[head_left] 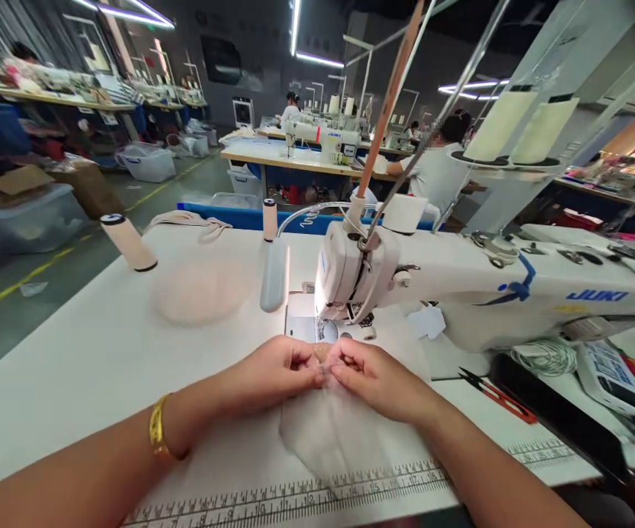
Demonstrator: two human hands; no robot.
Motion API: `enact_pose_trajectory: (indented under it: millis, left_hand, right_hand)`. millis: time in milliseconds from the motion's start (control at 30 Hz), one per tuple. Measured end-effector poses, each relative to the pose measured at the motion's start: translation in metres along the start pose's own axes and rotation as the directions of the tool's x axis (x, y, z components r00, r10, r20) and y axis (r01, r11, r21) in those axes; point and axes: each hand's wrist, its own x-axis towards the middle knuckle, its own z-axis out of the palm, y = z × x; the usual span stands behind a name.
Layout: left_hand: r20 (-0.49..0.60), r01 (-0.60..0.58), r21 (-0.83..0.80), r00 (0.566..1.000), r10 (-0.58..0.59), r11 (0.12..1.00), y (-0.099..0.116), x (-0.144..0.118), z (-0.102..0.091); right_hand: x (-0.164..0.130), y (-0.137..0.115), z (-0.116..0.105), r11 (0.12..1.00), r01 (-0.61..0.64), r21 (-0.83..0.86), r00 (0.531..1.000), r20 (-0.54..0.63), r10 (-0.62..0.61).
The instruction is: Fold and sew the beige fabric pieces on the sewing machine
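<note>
Nearest to the camera, a printed ruler strip (306, 497) runs along the front edge of the white table (75, 367). Just behind it lies a thin, pale piece of fabric (333, 433), flat on the table, with its lower edge reaching the ruler marks.

The left hand (273, 370) and the right hand (375, 378) meet at the top edge of this fabric. Both hands are closed in a pinch: the fingertips of each hand hold the top edge of the fabric, and the two pinches almost touch each other. A gold bracelet (158, 436) sits on the left wrist.

Directly behind the hands stands the white sewing machine (460, 286), and its needle area (322, 326) is just beyond the fingertips. To the right of the hands, red-handled snips (496, 396) lie on the table, and a coil of white cord (545, 356) rests near the machine base.

On the left side of the table, a round pale fabric piece (202, 290) lies well apart from the hands, and a thread cone (129, 242) lies tilted behind it. A second small cone (270, 218) stands upright at the far edge.

Farther away, a person in a white shirt (438, 172) sits at another table, and more sewing machines (322, 139) stand in the hall.
</note>
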Motion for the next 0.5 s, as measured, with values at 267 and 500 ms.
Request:
enact_pose_trajectory:
  millis: [267, 500]
  left_hand:
    - [-0.048, 0.053, 0.085, 0.998, -0.049, 0.995, 0.002, 0.0, 0.002]
    - [-0.068, 0.051, 0.107, 0.997, -0.044, 0.993, 0.008, -0.001, 0.005]
  right_hand:
    - [0.002, 0.001, 0.001, 0.998, 0.031, 0.046, 0.998, -0.053, -0.028]
    - [0.005, 0.001, 0.004, 0.997, 0.063, 0.039, 0.993, -0.104, -0.059]
